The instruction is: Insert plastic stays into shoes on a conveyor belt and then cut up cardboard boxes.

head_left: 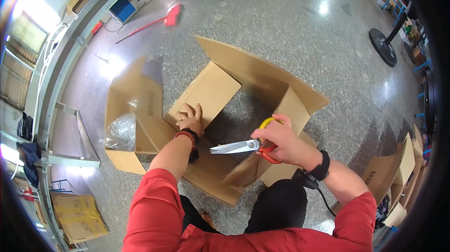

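A brown cardboard box (pixel 262 74) stands on the floor in front of me with its flaps folded outward. The floor shows through its middle. My left hand (pixel 191 120) lies on a cardboard flap (pixel 213 90) at the box's left side, fingers spread. In my right hand (pixel 286 139) is a pair of scissors (pixel 239 147) with one yellow and one red handle loop. Their metal blades point left over the box, slightly apart, and touch no cardboard that I can make out.
At the left, a second open box (pixel 150 97) holds clear plastic wrap (pixel 122 131). A red broom (pixel 172 15) lies on the floor farther off. Flattened or open cartons (pixel 386 172) stand at the right, a taped carton (pixel 79 217) at the lower left. A black round stand base (pixel 382 48) is far right.
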{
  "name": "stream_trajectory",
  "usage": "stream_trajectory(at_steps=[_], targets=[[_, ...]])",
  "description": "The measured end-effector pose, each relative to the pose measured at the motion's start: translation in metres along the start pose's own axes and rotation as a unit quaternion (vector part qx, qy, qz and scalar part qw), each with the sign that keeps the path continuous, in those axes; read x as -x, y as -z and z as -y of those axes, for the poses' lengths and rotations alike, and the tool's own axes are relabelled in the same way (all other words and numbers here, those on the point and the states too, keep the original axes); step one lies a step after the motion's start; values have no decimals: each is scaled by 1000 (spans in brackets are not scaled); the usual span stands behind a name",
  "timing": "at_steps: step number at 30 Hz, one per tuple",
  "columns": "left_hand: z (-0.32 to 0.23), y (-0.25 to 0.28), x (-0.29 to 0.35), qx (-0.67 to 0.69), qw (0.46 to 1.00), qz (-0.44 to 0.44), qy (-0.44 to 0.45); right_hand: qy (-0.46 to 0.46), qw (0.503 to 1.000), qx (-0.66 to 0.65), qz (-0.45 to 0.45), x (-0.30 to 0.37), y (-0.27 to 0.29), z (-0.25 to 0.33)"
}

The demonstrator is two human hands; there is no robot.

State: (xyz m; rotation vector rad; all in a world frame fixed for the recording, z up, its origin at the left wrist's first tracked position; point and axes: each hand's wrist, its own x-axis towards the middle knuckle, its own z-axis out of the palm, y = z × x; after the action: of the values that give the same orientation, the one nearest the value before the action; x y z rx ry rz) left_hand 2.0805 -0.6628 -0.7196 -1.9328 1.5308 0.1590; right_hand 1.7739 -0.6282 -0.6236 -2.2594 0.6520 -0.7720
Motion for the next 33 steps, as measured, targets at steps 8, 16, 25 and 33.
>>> stream_trajectory(at_steps=[8,16,25,33], targets=[[61,39,-17,170,975,-135,-54,36,971,229,51,6,27,5],[165,141,100,254,924,-39,-282,-101,923,340,-149,29,76,-52],[144,49,192,317,882,-109,-331,-183,872,392,-228,28,108,-76],[113,7,163,329,884,-180,-279,-150,875,417,-197,10,101,-97]])
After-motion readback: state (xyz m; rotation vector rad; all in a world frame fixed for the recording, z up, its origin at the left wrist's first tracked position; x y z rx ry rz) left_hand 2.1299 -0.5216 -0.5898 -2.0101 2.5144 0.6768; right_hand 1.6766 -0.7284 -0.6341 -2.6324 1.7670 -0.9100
